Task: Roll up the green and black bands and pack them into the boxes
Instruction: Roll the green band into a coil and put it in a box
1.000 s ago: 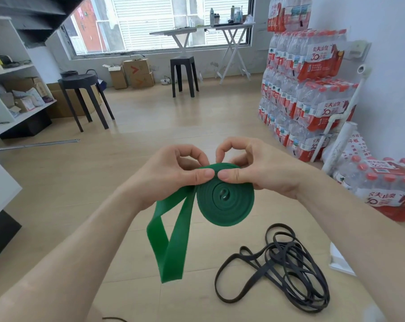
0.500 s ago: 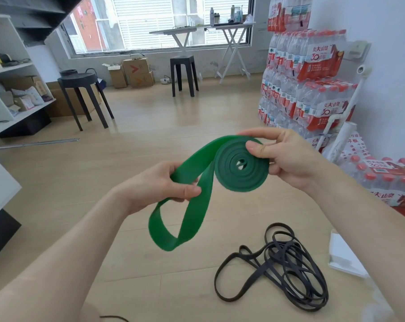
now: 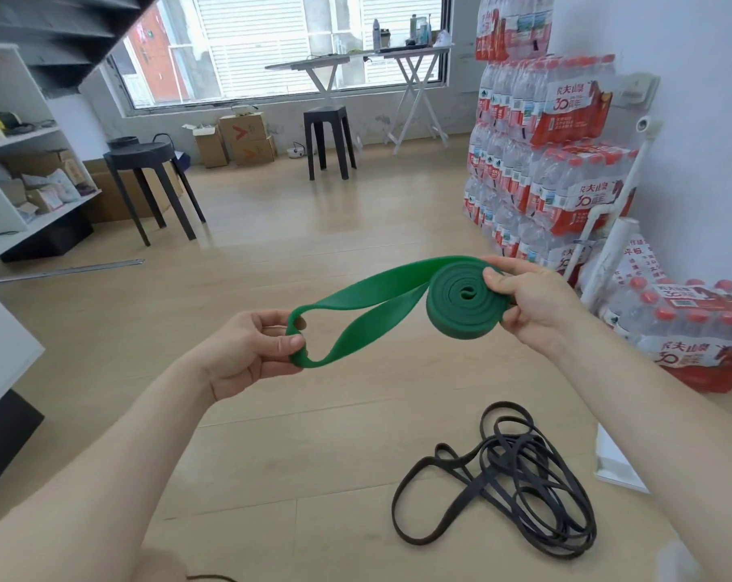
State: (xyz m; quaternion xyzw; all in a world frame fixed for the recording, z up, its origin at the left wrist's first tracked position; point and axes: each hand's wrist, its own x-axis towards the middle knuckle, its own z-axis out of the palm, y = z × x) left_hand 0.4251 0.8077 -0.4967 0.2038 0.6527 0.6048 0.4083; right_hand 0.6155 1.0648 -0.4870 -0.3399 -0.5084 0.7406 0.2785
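the green band [image 3: 467,306] hung mid-air, mostly coiled; the right hand [image 3: 536,304] pinched the coil at its 3 o'clock, the left hand [image 3: 250,350] gripped the loose loop at 9. keeping that tail taut and flat would likely tighten the last turns. black bands [image 3: 498,480] lay at 5 o'clock.

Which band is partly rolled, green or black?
The green band: coil in the right hand, tail in the left hand. The black band lies loose on floor.
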